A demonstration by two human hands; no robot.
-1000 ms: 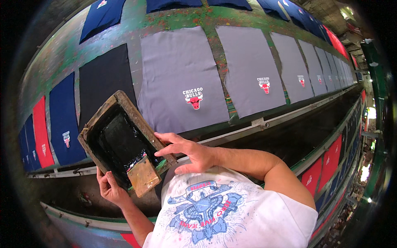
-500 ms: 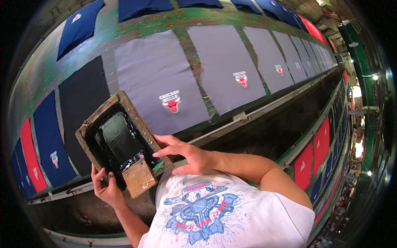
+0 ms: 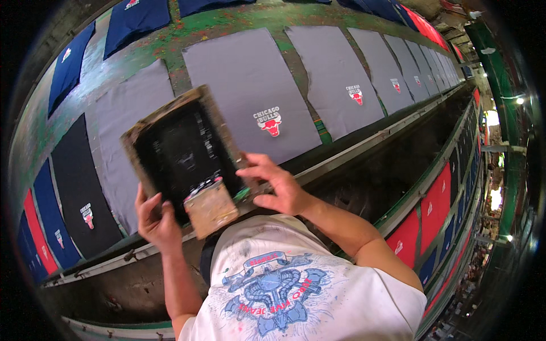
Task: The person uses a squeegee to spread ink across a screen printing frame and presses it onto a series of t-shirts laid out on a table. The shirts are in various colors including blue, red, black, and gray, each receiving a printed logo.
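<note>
Between my hands is a wooden screen-printing frame [image 3: 222, 128], tilted, its inside coated in wet black ink. A tan wooden block, which looks like a squeegee handle [image 3: 211, 209], rests at its near end with ink along the upper edge. My left hand [image 3: 158, 220] grips the frame's left side near that end, fingers bent round the rim. On the right side, my right hand [image 3: 278, 184] holds the rim between thumb and fingers. The frame hides the lower part of a grey cloth panel [image 3: 136, 94]. Beside it lies another grey panel [image 3: 244, 74] with a red-and-white bull's-head print.
A long green table [image 3: 227, 20] carries rows of grey, navy, red and black cloth panels. A metal rail [image 3: 364, 142] runs along its near edge. Behind my right arm, a second table holds red panels [image 3: 437, 199]. A dark gap lies between the tables.
The table and panels have shifted left in view as I moved right along the rail. The frame now overlaps a grey panel, and a print shows on the black panel, whose lower part it hid.
</note>
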